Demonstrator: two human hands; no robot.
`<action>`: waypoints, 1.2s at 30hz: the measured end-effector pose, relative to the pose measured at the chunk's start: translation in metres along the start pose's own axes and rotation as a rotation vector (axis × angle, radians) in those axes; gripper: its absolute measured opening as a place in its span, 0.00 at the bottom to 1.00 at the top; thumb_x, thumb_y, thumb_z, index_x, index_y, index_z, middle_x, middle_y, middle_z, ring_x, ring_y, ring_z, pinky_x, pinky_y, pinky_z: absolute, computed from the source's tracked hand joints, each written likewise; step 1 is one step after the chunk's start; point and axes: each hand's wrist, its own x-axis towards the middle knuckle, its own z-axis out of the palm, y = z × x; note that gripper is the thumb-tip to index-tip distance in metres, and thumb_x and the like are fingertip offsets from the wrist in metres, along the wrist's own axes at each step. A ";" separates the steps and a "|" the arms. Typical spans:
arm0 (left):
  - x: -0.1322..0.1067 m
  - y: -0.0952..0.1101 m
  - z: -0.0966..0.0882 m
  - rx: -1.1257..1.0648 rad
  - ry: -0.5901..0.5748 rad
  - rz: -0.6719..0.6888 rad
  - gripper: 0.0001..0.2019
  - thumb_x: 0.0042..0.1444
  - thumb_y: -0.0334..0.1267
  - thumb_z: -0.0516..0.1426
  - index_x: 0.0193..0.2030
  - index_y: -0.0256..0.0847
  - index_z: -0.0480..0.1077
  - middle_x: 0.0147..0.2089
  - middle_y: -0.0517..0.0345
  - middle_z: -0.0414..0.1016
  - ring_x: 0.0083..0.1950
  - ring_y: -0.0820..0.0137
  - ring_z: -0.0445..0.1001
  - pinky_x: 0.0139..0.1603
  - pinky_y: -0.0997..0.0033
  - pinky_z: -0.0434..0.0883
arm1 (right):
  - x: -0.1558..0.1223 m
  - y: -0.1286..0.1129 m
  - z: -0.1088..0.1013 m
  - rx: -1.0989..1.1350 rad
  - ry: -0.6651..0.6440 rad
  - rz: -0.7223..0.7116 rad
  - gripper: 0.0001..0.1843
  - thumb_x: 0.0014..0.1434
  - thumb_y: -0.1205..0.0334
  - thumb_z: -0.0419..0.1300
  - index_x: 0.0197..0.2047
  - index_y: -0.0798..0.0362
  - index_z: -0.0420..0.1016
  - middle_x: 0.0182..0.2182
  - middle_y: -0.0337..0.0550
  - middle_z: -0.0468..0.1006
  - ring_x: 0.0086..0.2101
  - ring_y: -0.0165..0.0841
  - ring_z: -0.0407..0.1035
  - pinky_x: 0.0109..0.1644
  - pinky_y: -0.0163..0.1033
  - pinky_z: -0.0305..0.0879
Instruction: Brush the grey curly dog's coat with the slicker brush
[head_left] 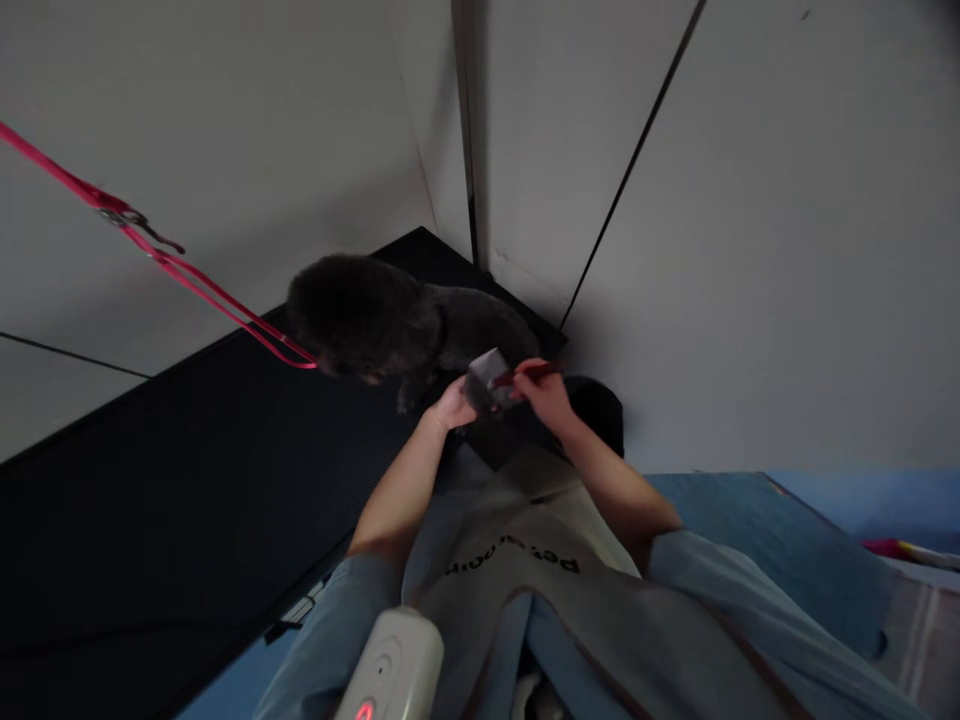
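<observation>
A small dark grey dog [480, 320] is on the black table [187, 500], close to the wall corner. Its head [360, 310] points left, with a pink lead [217, 295] looped near its muzzle. My left hand [454, 403] is palm up beside the dog, closed at the edge of a pale grey rectangular piece [489, 370], whose kind I cannot make out. Closed round a thin dark red handle [536, 371], my right hand [546, 395] is just right of that piece. The handle's tip reaches the piece; whether they are joined is unclear.
Pale wall panels [750, 250] meet behind the table. A rounded black object [596, 410] is beside my right wrist. Blue-green boarding [765, 540] lies at the right. A white device with a red light [397, 665] hangs in front of my grey apron [517, 545].
</observation>
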 end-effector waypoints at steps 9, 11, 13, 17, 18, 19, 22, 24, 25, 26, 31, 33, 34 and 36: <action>-0.005 -0.029 0.023 -0.019 0.049 0.217 0.21 0.58 0.52 0.51 0.45 0.36 0.72 0.32 0.53 0.76 0.34 0.66 0.74 0.41 0.65 0.70 | 0.008 -0.012 -0.009 -0.136 0.032 -0.047 0.14 0.53 0.51 0.57 0.35 0.53 0.66 0.17 0.32 0.67 0.19 0.28 0.63 0.25 0.34 0.60; -0.003 -0.037 0.023 -0.003 0.118 0.324 0.19 0.55 0.50 0.58 0.48 0.40 0.70 0.33 0.58 0.76 0.30 0.71 0.72 0.39 0.69 0.69 | 0.011 -0.019 -0.014 -0.144 0.238 -0.161 0.13 0.54 0.52 0.56 0.37 0.52 0.65 0.19 0.32 0.68 0.21 0.28 0.64 0.27 0.34 0.61; -0.001 -0.044 0.022 0.049 0.185 0.376 0.20 0.48 0.43 0.64 0.48 0.42 0.69 0.33 0.62 0.75 0.31 0.73 0.72 0.39 0.72 0.69 | 0.012 -0.024 -0.014 -0.174 0.189 -0.194 0.12 0.55 0.53 0.56 0.37 0.51 0.65 0.20 0.32 0.67 0.21 0.28 0.63 0.27 0.34 0.61; 0.000 -0.050 0.019 0.202 0.228 0.432 0.20 0.43 0.35 0.67 0.44 0.40 0.70 0.35 0.60 0.77 0.43 0.68 0.74 0.46 0.72 0.69 | 0.015 -0.029 -0.009 -0.301 -0.147 -0.047 0.10 0.53 0.54 0.57 0.33 0.52 0.66 0.18 0.33 0.66 0.19 0.28 0.61 0.25 0.34 0.59; -0.002 -0.050 0.018 0.233 0.214 0.443 0.20 0.43 0.36 0.66 0.44 0.40 0.70 0.37 0.59 0.77 0.45 0.68 0.74 0.47 0.71 0.69 | 0.017 -0.031 -0.009 -0.340 -0.087 -0.066 0.10 0.54 0.54 0.57 0.34 0.52 0.67 0.20 0.34 0.67 0.20 0.29 0.62 0.26 0.35 0.60; -0.004 -0.050 0.017 0.261 0.194 0.438 0.20 0.44 0.37 0.66 0.45 0.40 0.69 0.39 0.58 0.77 0.45 0.67 0.74 0.46 0.71 0.70 | 0.019 -0.033 -0.010 -0.377 0.022 -0.115 0.11 0.55 0.54 0.56 0.36 0.53 0.67 0.22 0.36 0.68 0.22 0.29 0.63 0.28 0.36 0.61; -0.015 -0.053 0.015 0.364 0.096 0.301 0.21 0.45 0.38 0.65 0.46 0.39 0.67 0.36 0.57 0.77 0.35 0.69 0.75 0.32 0.73 0.70 | 0.020 -0.040 -0.009 -0.474 0.145 -0.241 0.11 0.57 0.55 0.55 0.39 0.53 0.69 0.30 0.40 0.72 0.30 0.32 0.66 0.36 0.37 0.63; -0.021 -0.058 0.016 0.413 0.069 0.249 0.23 0.46 0.37 0.64 0.49 0.38 0.66 0.29 0.61 0.75 0.24 0.75 0.70 0.22 0.77 0.63 | 0.020 -0.043 -0.005 -0.525 -0.059 -0.212 0.09 0.57 0.57 0.56 0.36 0.53 0.70 0.29 0.40 0.73 0.30 0.31 0.67 0.37 0.37 0.63; -0.023 -0.062 0.017 0.411 0.085 0.258 0.24 0.47 0.37 0.64 0.52 0.39 0.66 0.27 0.63 0.73 0.20 0.78 0.66 0.20 0.78 0.60 | 0.021 -0.045 -0.003 -0.552 -0.152 -0.184 0.08 0.56 0.58 0.56 0.34 0.54 0.70 0.28 0.39 0.73 0.29 0.31 0.66 0.36 0.37 0.63; -0.024 -0.067 0.020 0.393 0.120 0.282 0.26 0.48 0.37 0.63 0.55 0.40 0.64 0.26 0.65 0.73 0.18 0.80 0.63 0.20 0.79 0.59 | 0.022 -0.047 -0.001 -0.583 -0.190 -0.167 0.08 0.56 0.58 0.57 0.34 0.54 0.70 0.27 0.39 0.72 0.28 0.31 0.66 0.35 0.36 0.62; -0.027 -0.091 0.034 0.328 0.380 0.539 0.29 0.53 0.36 0.59 0.63 0.43 0.60 0.41 0.56 0.77 0.39 0.71 0.75 0.41 0.73 0.70 | 0.029 -0.065 0.006 -0.727 0.005 -0.263 0.11 0.59 0.56 0.55 0.40 0.54 0.70 0.32 0.42 0.74 0.33 0.33 0.68 0.40 0.39 0.62; -0.032 -0.099 0.037 0.493 0.457 0.687 0.25 0.55 0.37 0.57 0.61 0.39 0.64 0.50 0.50 0.75 0.51 0.64 0.73 0.51 0.69 0.69 | 0.033 -0.075 0.013 -0.830 -0.149 -0.220 0.11 0.59 0.56 0.54 0.38 0.55 0.71 0.32 0.43 0.74 0.33 0.33 0.68 0.40 0.38 0.63; -0.035 -0.103 0.038 0.614 0.489 0.749 0.24 0.56 0.37 0.55 0.61 0.37 0.64 0.52 0.48 0.74 0.54 0.62 0.71 0.54 0.67 0.67 | 0.034 -0.080 0.018 -0.900 -0.199 -0.201 0.11 0.59 0.57 0.54 0.37 0.55 0.71 0.32 0.43 0.74 0.33 0.34 0.68 0.40 0.39 0.63; -0.043 -0.108 0.041 0.875 0.535 0.819 0.24 0.59 0.35 0.51 0.63 0.35 0.62 0.51 0.45 0.73 0.54 0.62 0.71 0.55 0.63 0.67 | 0.036 -0.090 0.031 -1.036 -0.163 -0.239 0.11 0.60 0.57 0.53 0.39 0.56 0.70 0.35 0.46 0.74 0.37 0.35 0.68 0.43 0.40 0.63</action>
